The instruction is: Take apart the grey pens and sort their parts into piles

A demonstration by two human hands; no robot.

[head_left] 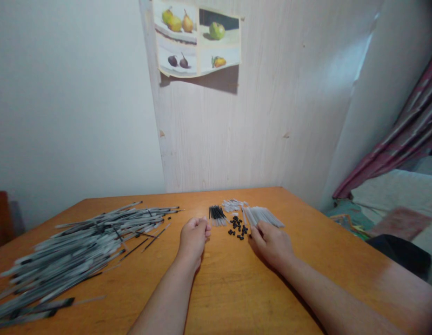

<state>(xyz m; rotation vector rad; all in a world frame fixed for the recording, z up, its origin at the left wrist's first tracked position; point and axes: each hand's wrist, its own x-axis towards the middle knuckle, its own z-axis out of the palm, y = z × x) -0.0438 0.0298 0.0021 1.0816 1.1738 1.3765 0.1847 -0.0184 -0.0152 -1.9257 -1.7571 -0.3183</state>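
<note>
My left hand (195,236) is closed in a pinch just above the table, to the left of the small parts. Whatever its fingers may hold is hidden. My right hand (274,243) is closed too, its curled fingers at the near end of a row of clear plastic tubes (263,216); what they grip cannot be made out. Between the hands lie scattered small black caps (238,225). Behind these are a bundle of thin black-and-clear pen refills (217,215) and a heap of small whitish translucent pieces (233,204).
A large pile of clear pens with dark ends (79,249) spreads over the left of the wooden table (222,298). A wall with a fruit picture sheet (197,39) stands behind. To the right hang pink curtains (383,139), with a dark object (399,256) below.
</note>
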